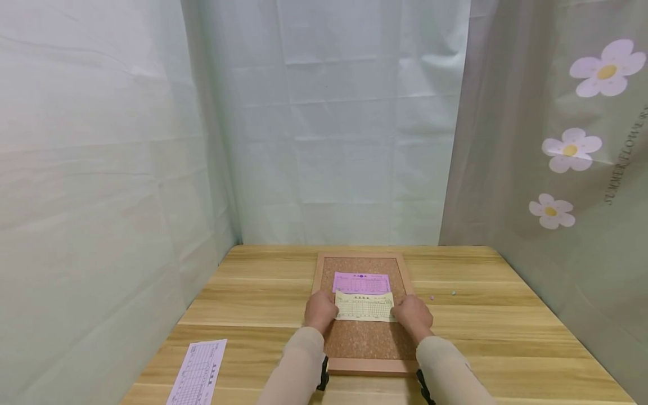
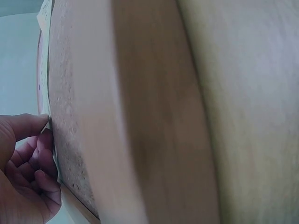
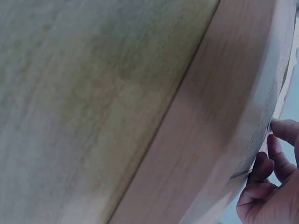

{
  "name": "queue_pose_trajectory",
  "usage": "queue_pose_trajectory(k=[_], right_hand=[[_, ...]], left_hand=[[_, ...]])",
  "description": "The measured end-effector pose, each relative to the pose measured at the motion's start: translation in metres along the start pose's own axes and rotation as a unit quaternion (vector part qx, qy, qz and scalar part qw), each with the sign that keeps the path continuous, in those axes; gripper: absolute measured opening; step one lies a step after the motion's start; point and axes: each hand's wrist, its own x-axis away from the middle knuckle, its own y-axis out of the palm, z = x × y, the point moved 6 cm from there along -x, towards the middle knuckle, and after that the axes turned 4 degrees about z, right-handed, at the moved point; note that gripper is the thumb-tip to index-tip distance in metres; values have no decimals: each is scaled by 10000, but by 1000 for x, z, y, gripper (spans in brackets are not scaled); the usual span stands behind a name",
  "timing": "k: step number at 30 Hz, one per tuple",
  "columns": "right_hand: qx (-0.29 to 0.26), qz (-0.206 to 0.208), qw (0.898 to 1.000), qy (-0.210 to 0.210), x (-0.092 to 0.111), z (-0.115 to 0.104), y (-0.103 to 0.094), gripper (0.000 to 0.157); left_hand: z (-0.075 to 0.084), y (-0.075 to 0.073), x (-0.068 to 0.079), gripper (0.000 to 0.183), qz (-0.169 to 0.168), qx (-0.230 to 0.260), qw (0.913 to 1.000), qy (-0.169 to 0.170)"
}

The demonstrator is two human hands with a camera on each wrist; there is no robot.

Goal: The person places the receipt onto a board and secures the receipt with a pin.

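Observation:
A pale yellow printed slip [image 1: 364, 307] is held over a framed cork board [image 1: 368, 340], its top edge along the bottom of a purple slip [image 1: 361, 282] on the same board. At the yellow slip's left edge, my left hand [image 1: 321, 311] pinches the paper between thumb and index finger. My right hand [image 1: 414, 316] pinches its right edge the same way. In the left wrist view the thumb and finger of the left hand [image 2: 28, 163] meet at the paper's edge beside the cork. The right wrist view shows the right hand [image 3: 275, 177] near the board's wooden frame.
Another printed slip [image 1: 198, 371], pale purple, lies on the wooden table [image 1: 253, 315] at the front left. Two tiny pieces, one purple [image 1: 432, 298] and one green [image 1: 453, 292], sit right of the board. Curtains [image 1: 344, 140] surround the table's back and sides.

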Motion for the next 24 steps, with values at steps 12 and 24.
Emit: queue_pose_trajectory(k=[12,24], right_hand=[[-29,23,10000,-52,1,1,-5,22],[-138,158,9995,-255,2,-3,-10,35]], left_hand=[[-2,4,-2,41,-121,-117,9998,-88],[0,3,-1,36,-14,-156,9998,131]])
